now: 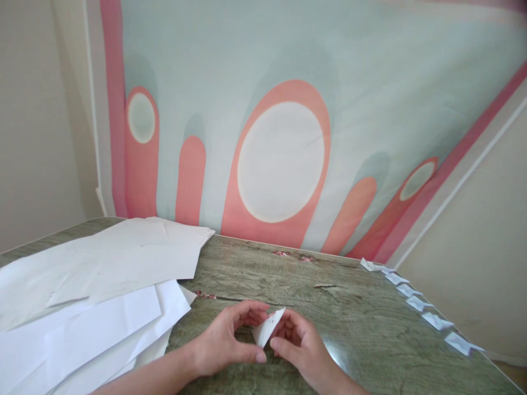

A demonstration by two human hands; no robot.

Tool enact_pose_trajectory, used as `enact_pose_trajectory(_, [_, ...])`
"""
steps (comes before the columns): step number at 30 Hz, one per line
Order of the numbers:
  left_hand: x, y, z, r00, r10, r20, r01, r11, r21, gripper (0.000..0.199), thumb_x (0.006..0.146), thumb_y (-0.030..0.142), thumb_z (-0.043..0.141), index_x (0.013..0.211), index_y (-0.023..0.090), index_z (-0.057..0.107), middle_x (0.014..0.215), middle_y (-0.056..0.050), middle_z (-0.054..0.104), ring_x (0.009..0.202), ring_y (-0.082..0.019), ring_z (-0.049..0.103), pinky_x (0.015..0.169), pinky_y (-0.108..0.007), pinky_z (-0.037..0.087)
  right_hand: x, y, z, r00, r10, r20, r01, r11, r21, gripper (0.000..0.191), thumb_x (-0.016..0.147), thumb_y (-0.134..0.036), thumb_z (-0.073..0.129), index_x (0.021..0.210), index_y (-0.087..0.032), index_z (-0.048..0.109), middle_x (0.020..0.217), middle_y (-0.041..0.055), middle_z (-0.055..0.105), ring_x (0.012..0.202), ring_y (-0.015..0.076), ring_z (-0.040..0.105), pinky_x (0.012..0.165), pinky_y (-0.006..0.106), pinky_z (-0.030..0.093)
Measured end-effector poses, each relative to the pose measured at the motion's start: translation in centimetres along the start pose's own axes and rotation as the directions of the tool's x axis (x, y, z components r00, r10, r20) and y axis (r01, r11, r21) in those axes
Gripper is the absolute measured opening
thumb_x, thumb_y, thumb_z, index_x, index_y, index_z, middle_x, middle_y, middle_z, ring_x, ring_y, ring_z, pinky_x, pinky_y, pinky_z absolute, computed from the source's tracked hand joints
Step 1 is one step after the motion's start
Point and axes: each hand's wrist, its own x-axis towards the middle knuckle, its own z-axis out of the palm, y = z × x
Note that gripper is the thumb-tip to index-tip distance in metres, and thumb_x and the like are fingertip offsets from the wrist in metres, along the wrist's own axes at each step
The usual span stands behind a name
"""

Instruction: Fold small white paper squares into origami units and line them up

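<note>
A small folded piece of white paper with faint dark marks on its face stands tilted between my two hands, above the wooden-patterned table. My left hand curls around its left side, with the fingers behind it and the thumb near its lower tip. On the other side, my right hand has its fingers bent behind the paper's right edge and its thumb close in front. The fingertips behind the paper are partly hidden.
To the left lie overlapping stacks of white paper sheets. Several small folded paper pieces form a row along the table's right edge. A cloth with a pink and pale green pattern hangs behind the table.
</note>
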Motion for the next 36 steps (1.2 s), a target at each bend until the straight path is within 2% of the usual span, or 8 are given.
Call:
enact_pose_trajectory(12, [0.0,0.2,0.1,0.999,0.033,0.014,-0.033,0.998,-0.051,0.066,0.059,0.022,0.083,0.117,0.02,0.051,0.106,-0.006,0.061,0.102,-0.024,0.056,0.094,-0.042,0.039,0.2,0.3,-0.2,0.999,0.002,-0.033,-0.005,0.995,-0.104,0.023,0.08,-0.037,0.065,0.09,-0.017,0.06,0.078,0.0016,0.06,0.062,0.0104,0.052,0.056,0.023,0.045])
enact_pose_trajectory(15, [0.1,0.3,0.1,0.998,0.049,0.025,-0.048,0.997,-0.055,0.067,0.059,0.022,0.083,0.117,0.02,0.051,0.105,-0.006,0.06,0.102,-0.024,0.055,0.094,-0.042,0.038,0.2,0.3,-0.3,1.0,-0.008,-0.019,0.005,0.99,-0.141,0.021,0.083,-0.037,0.062,0.092,-0.018,0.06,0.077,0.0008,0.058,0.061,0.0104,0.052,0.056,0.022,0.044])
enact_pose_trajectory(20, [0.1,0.7,0.2,0.993,0.098,0.061,-0.092,0.991,-0.097,0.067,0.06,0.02,0.082,0.119,0.022,0.05,0.104,-0.004,0.06,0.101,-0.022,0.056,0.093,-0.039,0.04,0.2,0.0,-0.4,0.999,-0.042,0.0,0.042,0.988,-0.151,0.021,0.081,-0.039,0.063,0.087,-0.019,0.061,0.085,0.0011,0.053,0.07,0.012,0.052,0.055,0.022,0.044])
enact_pose_trajectory(23, [0.1,0.7,0.2,0.991,0.111,0.072,-0.104,0.989,-0.101,0.068,0.061,0.017,0.081,0.12,0.023,0.049,0.104,-0.004,0.06,0.101,-0.022,0.056,0.093,-0.039,0.04,0.1,0.1,-0.7,0.999,-0.003,0.041,0.008,0.992,-0.128,0.022,0.082,-0.04,0.062,0.086,-0.018,0.058,0.077,0.0002,0.056,0.066,0.0117,0.053,0.057,0.023,0.043])
enact_pose_trajectory(29, [0.1,0.5,0.1,0.991,0.1,0.084,-0.098,0.995,-0.026,0.07,0.061,0.016,0.08,0.122,0.022,0.047,0.111,-0.006,0.057,0.106,-0.024,0.053,0.097,-0.042,0.037,0.1,0.2,-1.0,0.997,0.04,0.071,-0.034,0.996,-0.084,0.026,0.085,-0.043,0.058,0.088,-0.017,0.053,0.069,-0.0011,0.057,0.061,0.0112,0.055,0.058,0.024,0.043])
enact_pose_trajectory(36, [-0.3,0.9,0.4,0.999,0.026,0.022,-0.029,0.983,0.182,0.073,0.059,0.014,0.078,0.124,0.023,0.045,0.111,-0.005,0.052,0.107,-0.023,0.05,0.097,-0.039,0.038,-0.1,-0.1,-0.5,0.995,0.044,0.09,-0.031,0.989,-0.145,0.029,0.084,-0.044,0.057,0.096,-0.018,0.055,0.08,0.0014,0.059,0.068,0.0126,0.056,0.065,0.026,0.044])
